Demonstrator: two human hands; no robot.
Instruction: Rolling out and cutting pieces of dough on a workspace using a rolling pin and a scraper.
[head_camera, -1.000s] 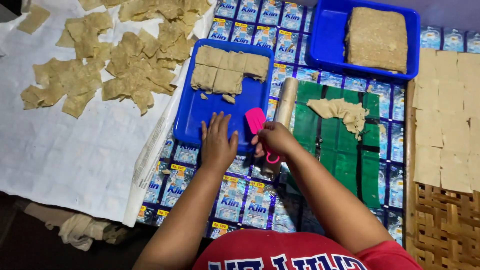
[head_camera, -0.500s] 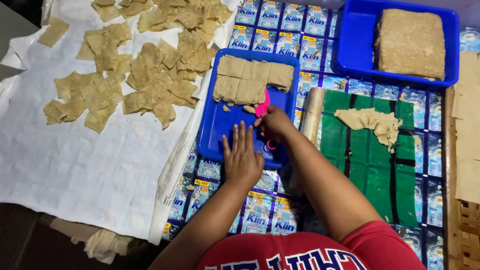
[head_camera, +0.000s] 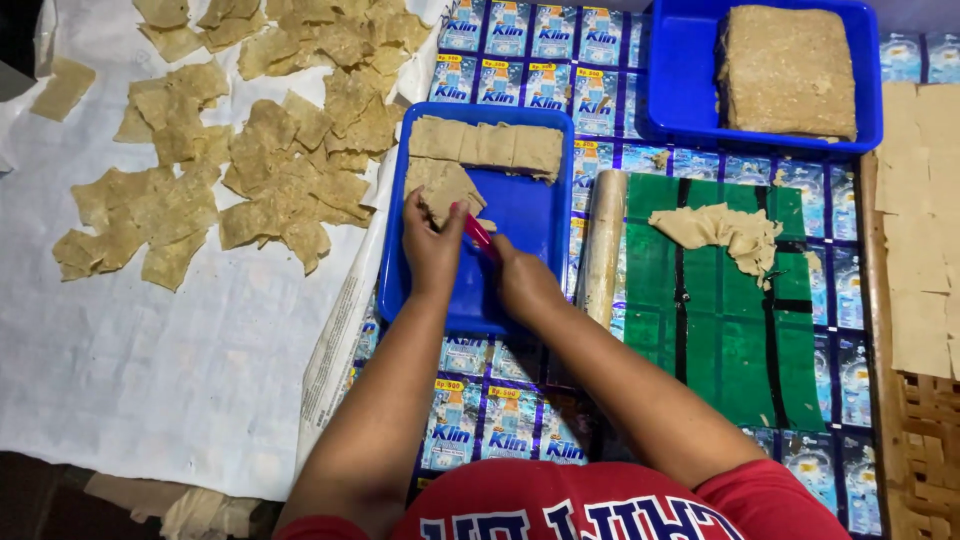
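My left hand (head_camera: 432, 250) rests on a blue tray (head_camera: 520, 215) and pinches a thin beige dough piece (head_camera: 443, 188). My right hand (head_camera: 522, 285) grips a pink scraper (head_camera: 476, 232) whose tip lies against that dough piece. A row of flat dough strips (head_camera: 490, 145) lies along the tray's far edge.
Several cut dough pieces (head_camera: 260, 160) lie scattered on white paper at the left. A wooden rolling pin (head_camera: 603, 245) lies right of the tray, beside a green mat (head_camera: 730, 320) bearing a dough scrap (head_camera: 725, 232). A second blue tray (head_camera: 690, 90) holds a dough block; dough sheets (head_camera: 920, 220) cover the right edge.
Both hands moved forward onto the blue tray. My left hand went from lying flat to pinching a dough piece, and the pink scraper now meets that piece.
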